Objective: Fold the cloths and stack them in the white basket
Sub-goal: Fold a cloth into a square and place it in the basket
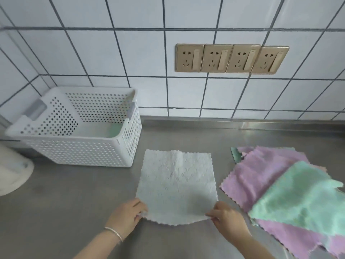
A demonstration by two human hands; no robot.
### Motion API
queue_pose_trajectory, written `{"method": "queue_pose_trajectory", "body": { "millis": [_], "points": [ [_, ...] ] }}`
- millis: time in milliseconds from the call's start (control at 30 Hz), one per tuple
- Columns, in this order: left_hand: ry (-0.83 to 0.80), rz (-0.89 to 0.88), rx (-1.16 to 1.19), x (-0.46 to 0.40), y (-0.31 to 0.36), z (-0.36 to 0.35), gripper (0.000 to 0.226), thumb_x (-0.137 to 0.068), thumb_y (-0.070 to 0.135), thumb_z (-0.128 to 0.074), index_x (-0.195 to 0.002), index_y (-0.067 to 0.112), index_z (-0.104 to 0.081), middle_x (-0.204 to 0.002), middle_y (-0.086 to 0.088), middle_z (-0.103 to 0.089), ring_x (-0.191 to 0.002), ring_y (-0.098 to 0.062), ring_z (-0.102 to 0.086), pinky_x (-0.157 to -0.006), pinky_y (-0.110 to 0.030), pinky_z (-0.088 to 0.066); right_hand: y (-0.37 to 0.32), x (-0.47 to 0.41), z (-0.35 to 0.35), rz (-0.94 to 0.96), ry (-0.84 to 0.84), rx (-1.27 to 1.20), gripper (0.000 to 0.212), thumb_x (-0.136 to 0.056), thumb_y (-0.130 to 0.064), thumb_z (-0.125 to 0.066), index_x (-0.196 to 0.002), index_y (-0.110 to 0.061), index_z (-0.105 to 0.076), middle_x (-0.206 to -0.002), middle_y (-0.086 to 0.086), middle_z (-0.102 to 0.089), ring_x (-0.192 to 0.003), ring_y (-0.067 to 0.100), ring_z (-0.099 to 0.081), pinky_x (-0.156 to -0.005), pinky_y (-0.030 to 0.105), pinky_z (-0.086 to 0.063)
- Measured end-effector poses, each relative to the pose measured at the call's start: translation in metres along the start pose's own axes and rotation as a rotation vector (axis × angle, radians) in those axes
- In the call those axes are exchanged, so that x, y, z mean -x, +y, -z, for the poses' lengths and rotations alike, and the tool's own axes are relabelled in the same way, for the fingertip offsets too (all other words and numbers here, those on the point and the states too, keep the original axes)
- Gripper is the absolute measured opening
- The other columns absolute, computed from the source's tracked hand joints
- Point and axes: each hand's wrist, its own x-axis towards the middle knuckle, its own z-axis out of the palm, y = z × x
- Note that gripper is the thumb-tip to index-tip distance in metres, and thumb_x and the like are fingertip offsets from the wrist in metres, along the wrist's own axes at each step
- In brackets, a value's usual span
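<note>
A pale blue-white cloth (176, 186) lies spread flat on the steel counter in front of me. My left hand (127, 215) pinches its near left corner and my right hand (226, 220) pinches its near right corner. A loose pile of pink cloths (261, 176) and green cloths (298, 199) lies to the right. The white perforated basket (84, 148) stands at the back left against the tiled wall; a greenish patch shows inside on its floor, and I cannot tell what it is.
The steel counter (74, 202) runs under everything. A white rounded object (11, 174) sits at the left edge. A row of several beige wall sockets (231, 58) is mounted on the tiled wall above the counter.
</note>
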Motion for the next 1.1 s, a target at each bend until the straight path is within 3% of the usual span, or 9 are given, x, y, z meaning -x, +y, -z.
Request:
{"method": "queue_pose_trajectory", "body": {
  "millis": [167, 267, 367, 467, 567, 633, 733, 867, 1100],
  "points": [
    [-0.106, -0.080, 0.011, 0.039, 0.006, -0.027, 0.032, -0.063, 0.024, -0.045, -0.089, 0.040, -0.052, -0.087, 0.018, -0.041, -0.071, 0.003, -0.044, -0.045, -0.006, -0.036, 0.015, 0.028, -0.019, 0.034, -0.150, 0.009, 0.049, -0.033, -0.025, -0.082, -0.072, -0.037, -0.055, -0.065, -0.015, -0.049, -0.047, 0.003, -0.056, -0.036, 0.012, -0.025],
    [-0.171, -0.163, -0.086, 0.050, 0.013, -0.024, 0.026, -0.063, 0.048, -0.051, -0.087, 0.042, -0.056, -0.084, 0.022, -0.045, -0.072, 0.006, -0.044, -0.044, -0.006, -0.034, 0.019, 0.042, -0.017, 0.188, -0.131, 0.106, 0.027, -0.054, -0.053, -0.061, -0.075, -0.038, -0.054, -0.072, -0.018, -0.047, -0.048, 0.000, -0.055, -0.040, 0.012, -0.036],
    [-0.119, -0.087, -0.066, 0.046, 0.016, -0.016, 0.032, -0.066, 0.068, -0.048, -0.080, 0.043, -0.061, -0.073, 0.026, -0.051, -0.068, 0.009, -0.047, -0.047, -0.005, -0.032, 0.012, 0.037, -0.010, 0.190, -0.105, 0.134, 0.043, -0.074, -0.075, -0.040, -0.067, -0.041, -0.065, -0.058, -0.023, -0.053, -0.046, -0.009, -0.051, -0.041, 0.007, -0.033],
    [0.020, 0.322, 0.150, 0.001, 0.012, 0.003, 0.023, -0.077, 0.052, -0.050, -0.089, 0.039, -0.064, -0.075, 0.024, -0.055, -0.071, 0.000, -0.055, -0.064, -0.020, -0.047, -0.005, -0.001, 0.009, 0.033, 0.130, 0.007, 0.054, -0.085, -0.071, -0.024, -0.085, -0.040, -0.068, -0.061, -0.023, -0.055, -0.053, -0.008, -0.052, -0.046, 0.007, -0.032],
    [0.079, 0.845, 0.445, -0.069, -0.022, 0.007, 0.022, -0.081, 0.035, -0.062, -0.098, 0.022, -0.064, -0.080, 0.003, -0.068, -0.083, -0.022, -0.066, -0.080, -0.029, -0.050, 0.001, -0.065, 0.023, -0.422, 0.105, -0.209, 0.034, -0.091, -0.042, -0.045, -0.118, -0.026, -0.060, -0.088, -0.005, -0.065, -0.084, 0.016, -0.060, -0.066, 0.025, -0.042],
    [0.098, 0.992, 0.541, -0.102, -0.039, 0.003, 0.024, -0.075, 0.038, -0.062, -0.078, 0.015, -0.066, -0.066, 0.000, -0.069, -0.075, -0.024, -0.068, -0.077, -0.031, -0.053, 0.008, -0.097, 0.024, -0.659, 0.053, -0.282, 0.031, -0.089, -0.031, -0.049, -0.115, -0.019, -0.060, -0.104, 0.007, -0.068, -0.097, 0.027, -0.060, -0.075, 0.031, -0.045],
    [0.053, 1.017, 0.444, -0.128, -0.041, -0.009, 0.033, -0.077, 0.032, -0.058, -0.053, 0.009, -0.064, -0.061, -0.007, -0.068, -0.071, -0.028, -0.067, -0.071, -0.032, -0.053, 0.012, -0.120, 0.010, -0.853, 0.011, -0.315, 0.028, -0.083, -0.026, -0.048, -0.099, -0.014, -0.068, -0.097, 0.009, -0.069, -0.090, 0.027, -0.062, -0.073, 0.030, -0.048],
    [0.045, 1.032, 0.309, -0.137, -0.035, -0.017, 0.024, -0.082, 0.026, -0.058, -0.087, 0.011, -0.075, -0.096, -0.011, -0.073, -0.092, -0.030, -0.066, -0.080, -0.030, -0.051, 0.011, -0.120, -0.002, -0.914, 0.026, -0.255, 0.030, -0.091, -0.026, -0.047, -0.098, -0.009, -0.070, -0.093, 0.013, -0.066, -0.088, 0.028, -0.060, -0.068, 0.027, -0.042],
    [0.064, 1.032, 0.262, -0.135, -0.054, -0.024, 0.026, -0.084, 0.032, -0.051, -0.090, 0.016, -0.071, -0.092, -0.009, -0.073, -0.088, -0.030, -0.065, -0.079, -0.034, -0.053, 0.014, -0.115, -0.003, -0.989, 0.148, -0.269, 0.030, -0.092, -0.018, -0.044, -0.111, -0.003, -0.060, -0.109, 0.018, -0.064, -0.101, 0.033, -0.059, -0.072, 0.029, -0.040]
  ]
}}
